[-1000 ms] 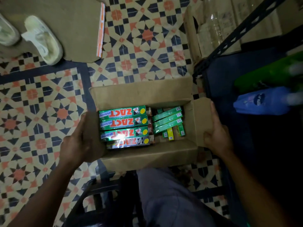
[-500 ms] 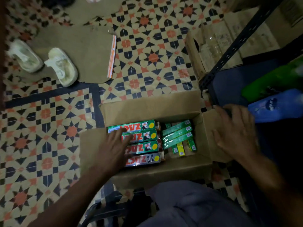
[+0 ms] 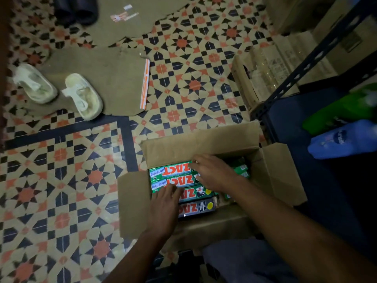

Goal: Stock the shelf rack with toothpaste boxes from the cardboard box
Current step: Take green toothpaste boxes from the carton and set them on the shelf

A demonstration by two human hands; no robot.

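An open cardboard box sits on the tiled floor with its flaps spread. Inside lie several green toothpaste boxes marked ZACT, and one dark box nearest me. Smaller green boxes stand at the right side of the carton. My left hand rests with fingers spread on the left ends of the lower boxes. My right hand lies over the right ends of the upper boxes, fingers curled at their edge. Neither hand has lifted a box. The dark metal shelf rack stands to the right.
A green bottle and a blue bottle lie on the rack's low shelf. White sandals sit on flat cardboard at the left. A carton of clear bottles stands behind the rack post. My knee is just below the box.
Both hands left the outer flaps and moved into the box onto the toothpaste boxes. The view has tilted up and shifted, so the box now sits lower right.
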